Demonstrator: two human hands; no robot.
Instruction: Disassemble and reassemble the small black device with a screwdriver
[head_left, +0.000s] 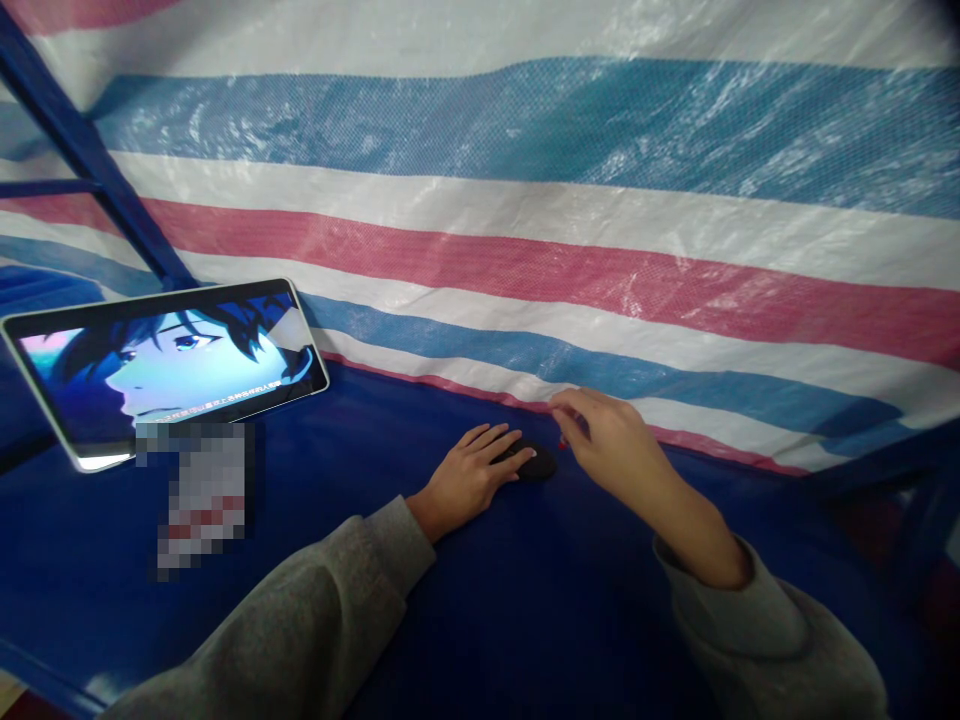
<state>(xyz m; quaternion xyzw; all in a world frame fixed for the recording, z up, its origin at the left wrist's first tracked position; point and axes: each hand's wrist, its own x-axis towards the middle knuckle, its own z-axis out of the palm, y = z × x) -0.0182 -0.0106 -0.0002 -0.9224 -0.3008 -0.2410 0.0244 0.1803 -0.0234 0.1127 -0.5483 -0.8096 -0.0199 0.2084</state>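
Observation:
My left hand (474, 470) lies flat on the dark blue surface (525, 600), its fingers stretched out over a small black rounded object (534, 462). My right hand (607, 435) hovers just to the right of that object, fingers pinched together near a tiny red thing (562, 441) that is too small to name. Both arms wear grey sleeves.
A tablet (165, 365) playing an animated film leans at the left against a red, white and blue striped tarpaulin (570, 200) that forms the back wall. A blurred-out item (199, 495) lies in front of the tablet. A blue metal frame (82, 150) rises at the far left.

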